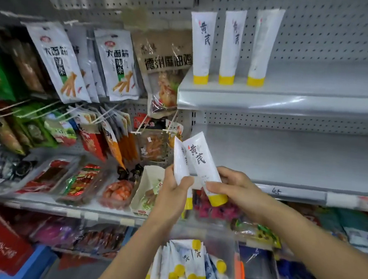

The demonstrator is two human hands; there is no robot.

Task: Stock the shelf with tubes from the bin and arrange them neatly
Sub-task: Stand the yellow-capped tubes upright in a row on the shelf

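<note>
Two bare forearms reach up before a shop's shelving, the left hand (175, 189) curled round the lower part of a first tube (180, 159) with the thumb pressed across its front, while the right hand (237, 187) pinches a second tube (200, 160) just above its yellow cap, between thumb and fingers. Both tubes are white, held cap-down with their tops leaning left, and they touch side by side in front of the left end of the middle shelf (288, 157). On the upper shelf (282, 103), near its left front corner, 3 tubes (231, 45) stand upright on their yellow caps in a row, just apart from one another. Below the forearms a clear bin (232, 254) holds a heap of loose tubes (189, 271), white and blue-patterned, with yellow and white caps. Snack packets (116, 66) hang on pegs to the left of the shelves
</note>
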